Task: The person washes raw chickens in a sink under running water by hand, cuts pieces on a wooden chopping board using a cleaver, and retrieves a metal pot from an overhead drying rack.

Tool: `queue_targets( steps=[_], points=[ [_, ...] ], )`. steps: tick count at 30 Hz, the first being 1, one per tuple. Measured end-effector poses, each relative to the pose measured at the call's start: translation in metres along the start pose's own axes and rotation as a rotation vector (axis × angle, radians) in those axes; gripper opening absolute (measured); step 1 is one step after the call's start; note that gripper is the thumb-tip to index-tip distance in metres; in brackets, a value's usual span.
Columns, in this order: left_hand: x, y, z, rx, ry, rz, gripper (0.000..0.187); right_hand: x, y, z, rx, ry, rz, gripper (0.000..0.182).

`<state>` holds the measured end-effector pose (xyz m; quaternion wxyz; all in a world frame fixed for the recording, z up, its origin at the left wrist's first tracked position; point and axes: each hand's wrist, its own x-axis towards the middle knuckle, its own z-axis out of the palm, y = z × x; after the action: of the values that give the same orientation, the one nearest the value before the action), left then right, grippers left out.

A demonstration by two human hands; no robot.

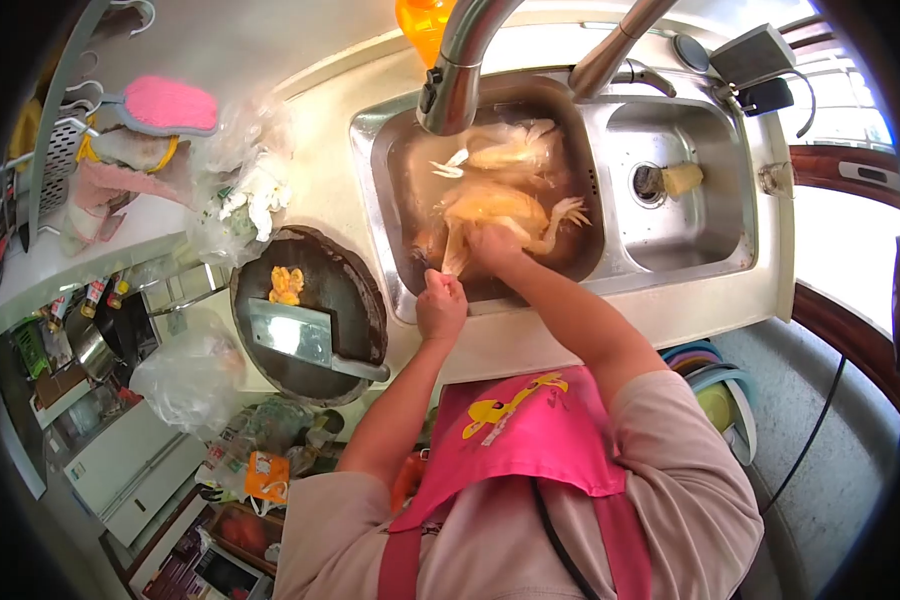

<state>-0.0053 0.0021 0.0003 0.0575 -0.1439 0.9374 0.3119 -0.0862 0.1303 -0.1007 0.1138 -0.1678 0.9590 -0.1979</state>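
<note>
Left hand [441, 303] appears pinched on the stretched wing [456, 250] of a pale-yellow plucked bird [510, 208], lying at its one o'clock; right hand [494, 247] touches the bird's six-o'clock side, grip unclear. Wing-handling in the silver metal basin [380, 215] seems underway; wet skin likely calls for firm fingers next.

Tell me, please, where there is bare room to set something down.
The counter is bare between the plastic bags and the left basin; the right basin is mostly bare around the yellowish piece at its drain. Crowded: the left basin, with chickens and the right hand, and the round board, under a cleaver.
</note>
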Motion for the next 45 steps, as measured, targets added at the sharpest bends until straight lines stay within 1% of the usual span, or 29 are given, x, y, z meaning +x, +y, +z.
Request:
queue_targets(
  steps=[1,2,3,6,7,9,10,12,15,16,18,19,22,23,26,27,30,32,33,36,37,38,39,40,41,42,43,44,45],
  points=[
    [0.002,-0.003,0.001,-0.022,0.016,-0.026,0.013,0.002,0.009,-0.015,-0.046,0.012,-0.056,0.025],
    [0.007,-0.009,0.003,-0.044,0.036,-0.054,0.012,0.004,0.028,-0.028,-0.003,0.147,-0.097,0.029],
    [0.014,-0.027,0.015,-0.147,-0.045,-0.215,0.014,0.007,0.047,-0.041,0.043,0.282,-0.141,0.035],
    [0.045,-0.038,0.027,-0.003,-0.243,-0.262,0.017,0.007,0.074,-0.080,0.160,0.277,0.005,0.051],
    [0.054,-0.047,0.038,0.083,-0.242,-0.147,0.020,0.010,0.081,-0.072,0.269,0.157,0.174,0.056],
    [0.084,-0.061,0.068,-0.192,-0.461,-0.398,0.024,0.026,0.090,-0.050,0.492,-0.083,0.503,0.066],
    [0.092,-0.057,0.074,-0.332,-0.572,-0.524,0.026,0.033,0.093,-0.045,0.781,-0.164,0.586,0.067],
    [0.092,-0.026,0.083,-0.682,-0.601,-0.665,0.033,0.042,0.099,-0.039,1.367,-0.325,0.738,0.069],
    [0.101,-0.023,0.104,-1.096,-0.549,-0.823,0.050,0.034,0.090,-0.053,1.621,-0.591,0.872,0.066],
    [0.100,-0.021,0.109,-1.216,-0.518,-0.871,0.056,0.030,0.091,-0.044,1.612,-0.480,0.816,0.063],
    [0.096,-0.016,0.103,-1.444,-0.498,-0.845,0.067,0.026,0.083,-0.022,1.591,-0.264,0.693,0.058],
    [0.095,-0.015,0.098,-1.554,-0.483,-0.829,0.072,0.023,0.069,-0.059,1.554,-0.360,0.644,0.069],
    [0.095,0.003,0.092,-1.844,-0.494,-0.788,0.082,0.023,0.054,-0.043,1.445,-0.214,0.512,0.073],
    [0.092,0.008,0.089,-1.830,-0.500,-0.725,0.088,0.023,0.057,-0.043,1.411,-0.184,0.397,0.081],
    [0.093,0.018,0.083,-1.413,-0.543,-0.759,0.089,0.027,0.058,-0.056,1.113,-0.116,0.367,0.087],
    [0.094,0.022,0.079,-1.204,-0.456,-0.639,0.082,0.030,0.058,-0.060,1.071,-0.122,0.354,0.085],
    [0.103,0.034,0.067,-0.149,-0.218,-0.399,0.075,0.039,0.055,-0.064,0.924,-0.113,0.274,0.079],
    [0.106,0.033,0.078,-0.096,-0.033,-0.352,0.076,0.042,0.051,-0.053,0.792,-0.067,0.174,0.074],
    [0.108,0.034,0.079,-0.072,0.061,-0.331,0.077,0.041,0.048,-0.050,0.691,-0.058,0.124,0.067],
    [0.124,0.022,0.068,-0.075,0.047,-0.069,0.081,0.039,0.043,-0.044,0.444,-0.009,-0.102,0.057],
    [0.130,0.016,0.068,-0.196,-0.040,-0.100,0.081,0.037,0.039,-0.048,0.537,0.165,-0.242,0.051],
    [0.139,0.009,0.066,-0.415,-0.135,-0.214,0.079,0.033,0.039,-0.056,0.517,-0.036,-0.097,0.050],
    [0.150,0.000,0.064,-0.644,-0.215,-0.315,0.078,0.030,0.043,-0.054,0.521,-0.072,-0.059,0.053],
    [0.152,-0.009,0.060,-0.880,-0.295,-0.405,0.080,0.026,0.044,-0.073,0.634,-0.206,-0.098,0.057],
    [0.150,-0.011,0.056,-0.816,-0.266,-0.310,0.074,0.025,0.047,-0.084,0.633,-0.256,-0.235,0.059],
    [0.153,-0.007,0.050,-0.754,-0.241,-0.209,0.070,0.019,0.054,-0.084,0.509,-0.242,-0.271,0.059],
    [0.146,0.000,0.040,-0.795,-0.291,-0.222,0.063,0.010,0.061,-0.082,0.386,-0.224,-0.300,0.059],
    [0.143,-0.011,0.047,-0.354,-0.170,0.042,0.069,0.004,0.068,-0.078,0.442,-0.205,-0.262,0.054],
    [0.137,-0.014,0.054,-0.304,-0.134,0.018,0.070,0.000,0.076,-0.071,0.498,-0.183,-0.220,0.050]
  ],
)
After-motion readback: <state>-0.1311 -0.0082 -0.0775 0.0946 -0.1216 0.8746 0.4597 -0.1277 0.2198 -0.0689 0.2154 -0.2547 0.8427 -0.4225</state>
